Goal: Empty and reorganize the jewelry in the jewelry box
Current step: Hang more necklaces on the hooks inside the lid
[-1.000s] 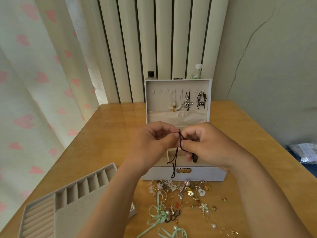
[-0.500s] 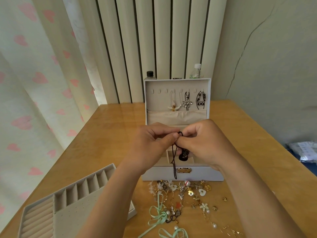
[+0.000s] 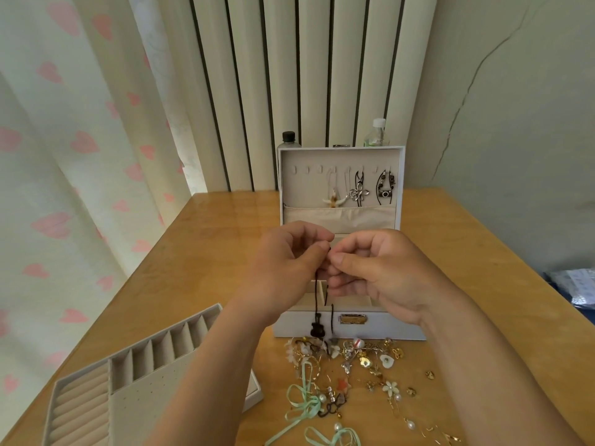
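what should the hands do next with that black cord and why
Probably lift the cord up to a free hook on the left of the lid. The left hand and right hand pinch its top, the pendant dangles loose, and three necklaces hang on the hooks further right.

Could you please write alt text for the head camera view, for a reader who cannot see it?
A left hand and right hand pinch a black cord necklace in front of an open white jewelry box, its dark pendant dangling. Loose jewelry lies on the wooden table before the box; a divided tray sits at left.
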